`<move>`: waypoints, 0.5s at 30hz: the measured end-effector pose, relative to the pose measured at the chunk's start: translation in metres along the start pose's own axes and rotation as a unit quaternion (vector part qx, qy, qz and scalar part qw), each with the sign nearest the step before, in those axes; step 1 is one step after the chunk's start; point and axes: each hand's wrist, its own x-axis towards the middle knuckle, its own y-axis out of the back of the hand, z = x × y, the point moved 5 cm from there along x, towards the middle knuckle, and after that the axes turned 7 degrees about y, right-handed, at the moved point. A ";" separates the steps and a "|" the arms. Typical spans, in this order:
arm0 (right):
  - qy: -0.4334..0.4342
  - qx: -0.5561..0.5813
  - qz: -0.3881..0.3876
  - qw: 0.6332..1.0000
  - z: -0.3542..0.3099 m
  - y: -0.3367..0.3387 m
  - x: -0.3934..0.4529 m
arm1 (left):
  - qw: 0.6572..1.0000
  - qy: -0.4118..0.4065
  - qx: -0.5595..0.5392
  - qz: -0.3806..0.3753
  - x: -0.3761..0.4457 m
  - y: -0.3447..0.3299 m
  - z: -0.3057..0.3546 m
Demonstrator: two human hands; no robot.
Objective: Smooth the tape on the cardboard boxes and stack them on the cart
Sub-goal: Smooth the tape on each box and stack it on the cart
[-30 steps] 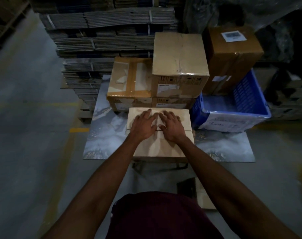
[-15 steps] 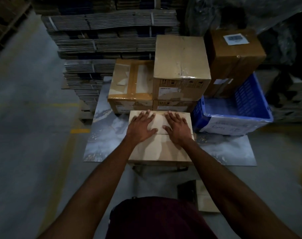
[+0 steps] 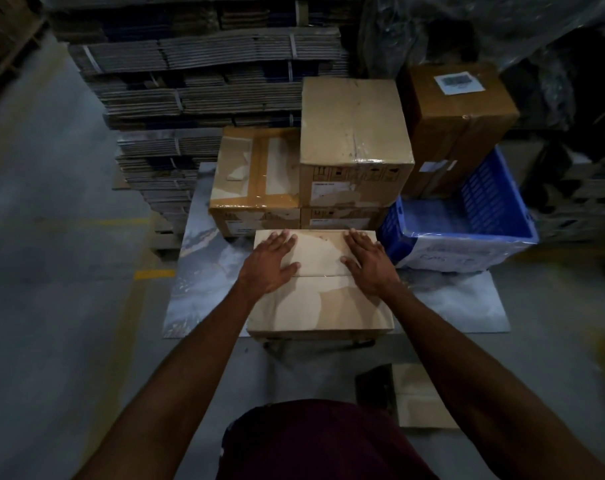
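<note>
While I lean over the cart (image 3: 204, 271), both my hands lie flat on the top of the nearest cardboard box (image 3: 320, 303). My left hand (image 3: 270, 263) is spread, fingers straight, palm down near the box's left edge; my right hand (image 3: 370, 263) is likewise spread and pressed near the right edge. Between them runs the tape (image 3: 320, 276), a glossy clear strip along the seam where the two flaps meet. The box is a low, rectangular carton of pale matte board, resting at the front edge of the cart's flat, marbled grey deck.

Behind it, three more sealed cartons are visible on the deck: a squat one (image 3: 256, 174) banded with shiny brown tape on the left, a tall one (image 3: 354, 133) with crinkled clear tape on the right, and a low one (image 3: 342, 218) beneath the tall one. One darker brown carton (image 3: 460, 116) with a white label stands further right. One blue slatted plastic crate (image 3: 484, 206) sits beside the stack. Strapped bundles of flattened corrugated board (image 3: 197, 84) rise behind. One flat cardboard piece (image 3: 422, 396) lies on the concrete floor (image 3: 52, 306).
</note>
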 end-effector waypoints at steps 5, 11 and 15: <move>-0.041 0.044 0.013 0.998 0.013 0.015 -0.010 | 0.999 0.011 0.027 -0.025 0.000 0.016 -0.006; -0.057 0.045 0.055 0.996 0.008 0.005 -0.020 | 0.999 0.019 -0.034 0.022 -0.016 0.003 -0.007; -0.045 0.040 0.007 0.998 0.010 0.005 -0.023 | 1.000 0.004 -0.019 -0.003 -0.016 0.009 -0.007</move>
